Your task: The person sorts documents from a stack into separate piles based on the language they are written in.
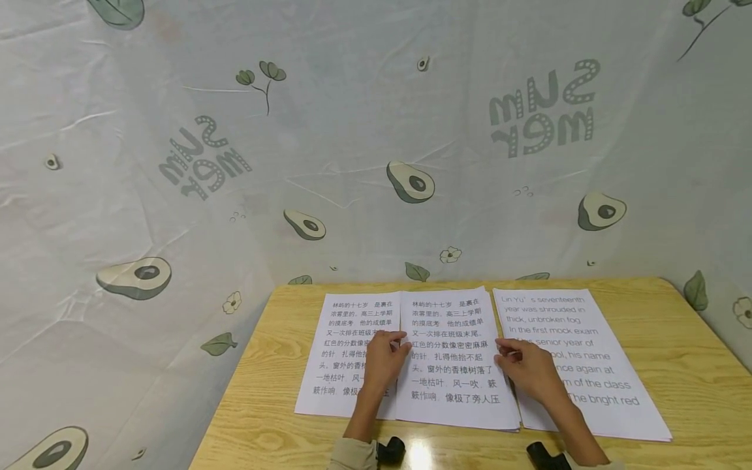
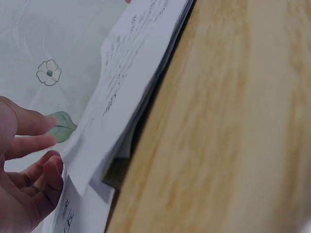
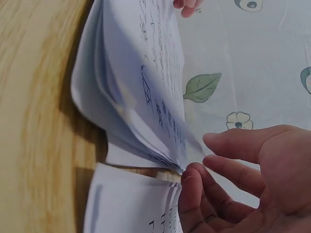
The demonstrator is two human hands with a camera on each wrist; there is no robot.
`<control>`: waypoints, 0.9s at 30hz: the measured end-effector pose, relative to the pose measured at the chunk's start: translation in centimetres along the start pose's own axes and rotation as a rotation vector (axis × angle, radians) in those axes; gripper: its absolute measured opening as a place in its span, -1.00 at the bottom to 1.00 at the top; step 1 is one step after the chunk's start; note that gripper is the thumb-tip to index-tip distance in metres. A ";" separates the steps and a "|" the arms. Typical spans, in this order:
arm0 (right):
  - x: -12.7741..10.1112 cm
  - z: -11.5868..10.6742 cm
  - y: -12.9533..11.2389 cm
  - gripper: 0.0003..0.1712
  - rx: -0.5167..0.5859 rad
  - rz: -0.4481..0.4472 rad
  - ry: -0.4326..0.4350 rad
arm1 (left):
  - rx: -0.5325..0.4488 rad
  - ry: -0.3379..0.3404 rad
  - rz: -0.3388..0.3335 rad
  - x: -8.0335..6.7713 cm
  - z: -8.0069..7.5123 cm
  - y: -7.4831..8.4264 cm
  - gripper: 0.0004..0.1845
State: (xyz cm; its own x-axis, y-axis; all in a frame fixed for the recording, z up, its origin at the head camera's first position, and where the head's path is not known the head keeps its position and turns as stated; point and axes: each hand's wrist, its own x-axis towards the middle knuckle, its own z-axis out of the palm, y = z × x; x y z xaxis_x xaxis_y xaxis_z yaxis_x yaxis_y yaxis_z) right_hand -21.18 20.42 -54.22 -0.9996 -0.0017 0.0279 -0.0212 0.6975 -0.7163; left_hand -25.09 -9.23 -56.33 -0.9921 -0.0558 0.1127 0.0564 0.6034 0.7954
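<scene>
On the tabletop (image 1: 675,313) I see three paper stacks. My left hand (image 1: 384,358) and right hand (image 1: 529,369) pinch the middle stack (image 1: 452,365) at its side edges.

We see a table (image 1: 675,365) of pale wood with a visible grain, smooth and glossy enough to throw back a bright glare near its front edge. On it lie printed sheets (image 1: 452,365) of thin, matt white paper. Behind hangs a backdrop (image 1: 352,130) of creased, matt cloth printed with avocados.
</scene>
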 end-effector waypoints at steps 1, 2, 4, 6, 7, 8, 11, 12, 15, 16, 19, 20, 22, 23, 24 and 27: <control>0.0 0.0 0.0 -0.51 0.004 0.004 -0.002 | 0.006 0.003 -0.005 0.0 0.0 0.0 -0.65; 0.0 0.0 0.1 -0.51 0.005 0.008 -0.004 | 0.011 0.008 -0.007 0.0 0.0 -0.1 -0.63; 0.0 0.1 0.2 -0.50 0.003 0.021 -0.005 | 0.032 0.018 -0.009 0.0 -0.1 -0.2 -0.60; 0.0 0.1 0.4 -0.49 -0.001 0.038 -0.008 | 0.054 0.025 -0.009 -0.1 -0.1 -0.3 -0.60; 0.1 0.2 0.5 -0.49 0.000 0.046 -0.010 | 0.062 0.024 -0.006 -0.1 -0.2 -0.3 -0.60; 0.1 0.2 0.6 -0.48 0.002 0.052 -0.014 | 0.067 0.022 -0.002 -0.1 -0.2 -0.3 -0.60; 0.1 0.3 0.8 -0.46 0.003 0.062 -0.025 | 0.082 0.016 0.008 -0.2 -0.2 -0.4 -0.61; 0.1 0.4 0.9 -0.45 0.001 0.059 -0.026 | 0.085 0.012 0.010 -0.2 -0.2 -0.4 -0.61; 0.1 0.5 0.9 -0.45 -0.006 0.047 -0.022 | 0.090 0.001 0.013 -0.2 -0.2 -0.4 -0.63; 0.1 0.5 0.9 -0.45 -0.010 0.042 -0.019 | 0.091 -0.002 0.011 -0.1 -0.2 -0.3 -0.62; 0.1 0.5 0.7 -0.47 -0.018 0.028 -0.010 | 0.089 -0.013 0.000 0.0 -0.1 -0.3 -0.62; 0.0 0.5 0.6 -0.47 -0.019 0.025 -0.008 | 0.085 -0.015 -0.003 0.0 -0.1 -0.2 -0.62; 0.0 0.4 0.5 -0.48 -0.019 0.017 -0.002 | 0.077 -0.012 0.001 0.0 -0.1 -0.2 -0.62; 0.0 0.4 0.5 -0.49 -0.018 0.014 0.002 | 0.071 -0.010 0.004 0.0 -0.1 -0.1 -0.62; -0.1 0.4 0.4 -0.49 -0.019 0.011 0.007 | 0.062 -0.006 0.011 0.0 -0.1 0.0 -0.62; -0.1 0.4 0.3 -0.49 -0.009 0.001 0.015 | 0.039 -0.002 0.035 0.0 -0.1 0.2 -0.63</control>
State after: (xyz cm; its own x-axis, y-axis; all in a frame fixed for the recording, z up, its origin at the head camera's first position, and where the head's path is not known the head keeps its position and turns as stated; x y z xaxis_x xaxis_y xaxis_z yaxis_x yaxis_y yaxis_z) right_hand -21.07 20.34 -54.70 -0.9992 0.0091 0.0376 -0.0203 0.7037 -0.7102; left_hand -25.06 -9.18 -56.14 -0.9898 -0.0322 0.1385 0.0866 0.6358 0.7670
